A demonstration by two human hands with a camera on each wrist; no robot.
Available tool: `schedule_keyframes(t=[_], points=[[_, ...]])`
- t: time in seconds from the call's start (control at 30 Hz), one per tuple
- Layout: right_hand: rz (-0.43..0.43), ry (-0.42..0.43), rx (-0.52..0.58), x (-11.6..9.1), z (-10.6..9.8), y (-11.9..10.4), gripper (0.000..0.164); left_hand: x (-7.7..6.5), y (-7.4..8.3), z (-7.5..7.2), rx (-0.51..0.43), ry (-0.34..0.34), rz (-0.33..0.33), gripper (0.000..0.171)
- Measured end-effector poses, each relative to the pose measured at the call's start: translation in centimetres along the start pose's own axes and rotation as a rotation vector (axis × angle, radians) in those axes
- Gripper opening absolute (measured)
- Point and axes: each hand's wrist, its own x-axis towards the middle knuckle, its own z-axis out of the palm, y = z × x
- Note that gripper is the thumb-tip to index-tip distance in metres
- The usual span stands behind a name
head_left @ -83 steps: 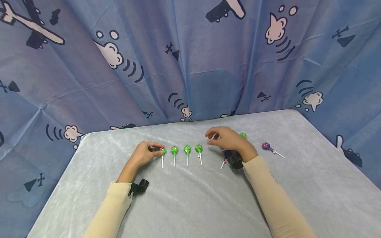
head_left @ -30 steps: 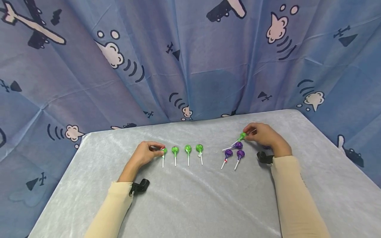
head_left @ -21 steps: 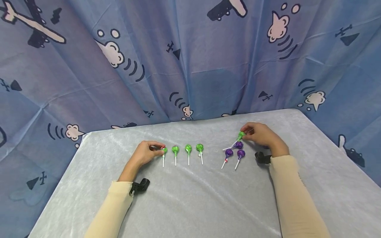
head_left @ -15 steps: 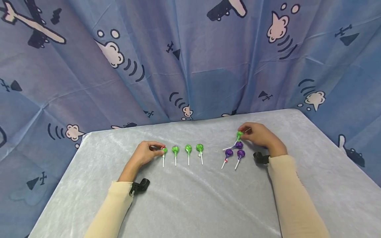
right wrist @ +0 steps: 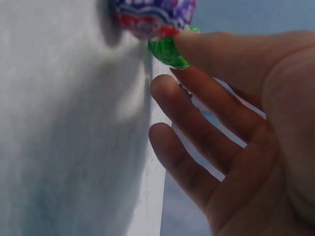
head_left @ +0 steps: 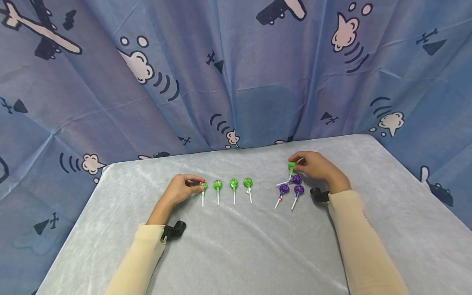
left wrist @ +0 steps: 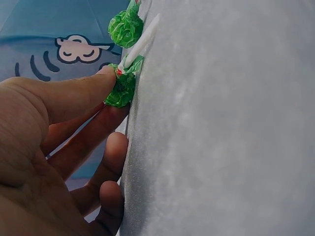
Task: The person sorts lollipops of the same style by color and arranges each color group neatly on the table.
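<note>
My left hand (head_left: 180, 189) pinches the green-wrapped head of the leftmost lollipop (left wrist: 122, 91) between thumb and index finger, its white stick pointing toward me on the table. Three more green lollipops (head_left: 234, 184) lie to its right in an even row. At the back right, my right hand (head_left: 316, 167) pinches another green lollipop (head_left: 291, 166) by its head. That one's stick runs down to a purple lollipop (head_left: 296, 179), which lies sideways. In the right wrist view, a purple-and-red wrapper (right wrist: 152, 14) overlaps the green head, and the other fingers are spread.
Two purple lollipops, a left one (head_left: 283, 188) and a right one (head_left: 298, 190), lie just in front of the sideways one. A light grey cloth (head_left: 236, 250) covers the table, and a blue patterned curtain (head_left: 206, 94) hangs behind its back edge.
My right hand went right to the green lollipop at the back, took hold of its head and has drawn it left, turning the stick from slanted to almost straight. The left hand has stayed put.
</note>
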Motion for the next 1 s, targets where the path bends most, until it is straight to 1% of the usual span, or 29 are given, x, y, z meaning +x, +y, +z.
schedule_keyframes(t=[0.13, 0.4, 0.77, 1.0], points=[[-0.028, -0.006, 0.012, 0.4, 0.2, -0.3, 0.03, 0.0, -0.1, 0.0, -0.003, 0.001, 0.006, 0.027], [-0.014, -0.037, 0.01, 0.9, 0.8, -0.9, 0.031, -0.1, 0.1, -0.1, -0.004, -0.006, -0.005, 0.028], [-0.054, -0.053, -0.009, 1.4, 1.3, -1.7, 0.032, 0.0, -0.1, 0.0, -0.005, -0.002, 0.003, 0.027], [-0.048, -0.053, -0.006, 1.5, 1.5, -2.1, 0.033, 0.0, -0.1, 0.0, -0.015, -0.004, 0.001, 0.027]])
